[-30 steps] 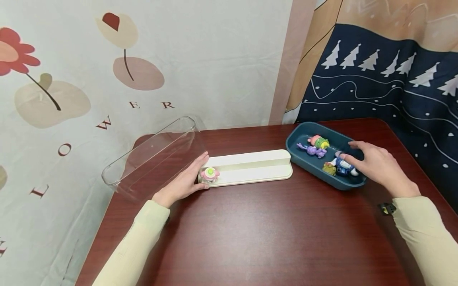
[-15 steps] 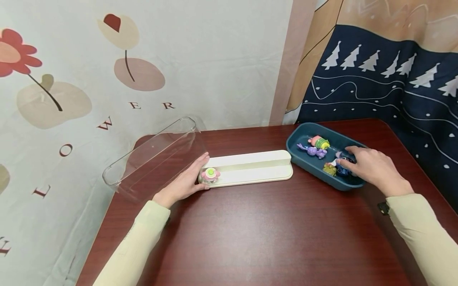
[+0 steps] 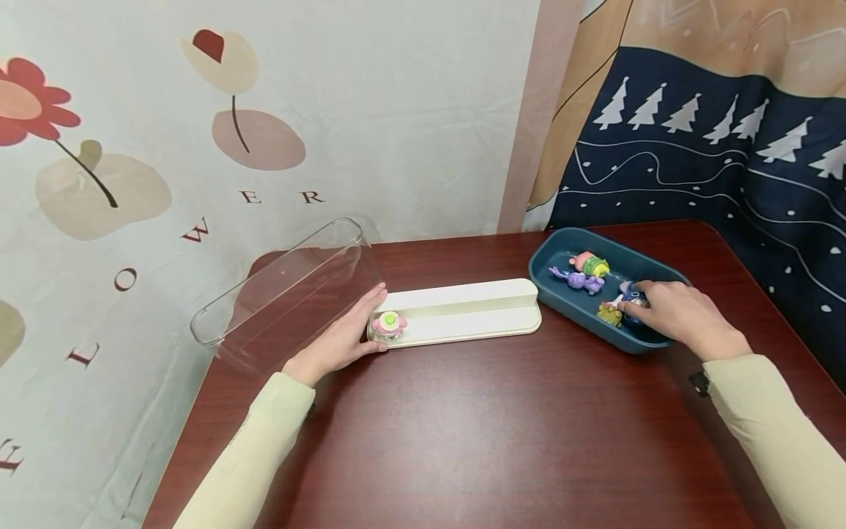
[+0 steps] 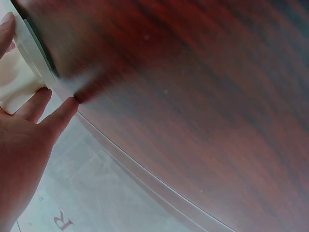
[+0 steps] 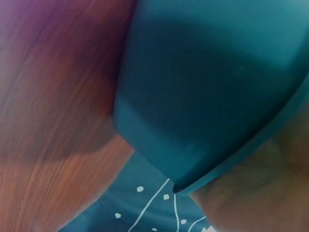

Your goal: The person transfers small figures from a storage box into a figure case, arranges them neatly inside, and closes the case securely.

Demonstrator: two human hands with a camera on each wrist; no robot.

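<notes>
My left hand [image 3: 338, 334] rests at the left end of a long white tray [image 3: 472, 323], fingers nearly straight along its end and thumb at the near edge. A pink figurine [image 3: 388, 325] with a green-and-white top sits in the tray's left end. In the left wrist view, fingertips [image 4: 44, 93] touch the tray's edge. My right hand [image 3: 690, 316] reaches over the rim of a blue bin [image 3: 598, 339] and pinches a dark blue figurine [image 3: 636, 296] between thumb and fingers. Beside it in the bin lie a yellow figurine [image 3: 609, 314], a purple one [image 3: 578, 281] and a pink-and-green one [image 3: 590, 264].
A clear plastic cover [image 3: 284, 286] stands at the back left, close to the curtain [image 3: 410, 132]. The white tray's right end meets the bin's left side. Dark blue fabric with white trees [image 3: 694, 162] hangs behind the bin. The brown table [image 3: 449, 441] extends in front.
My right hand has moved left and down into the bin, its thumb and fingers closing around the dark blue figurine. The left hand and the tray have stayed in place.
</notes>
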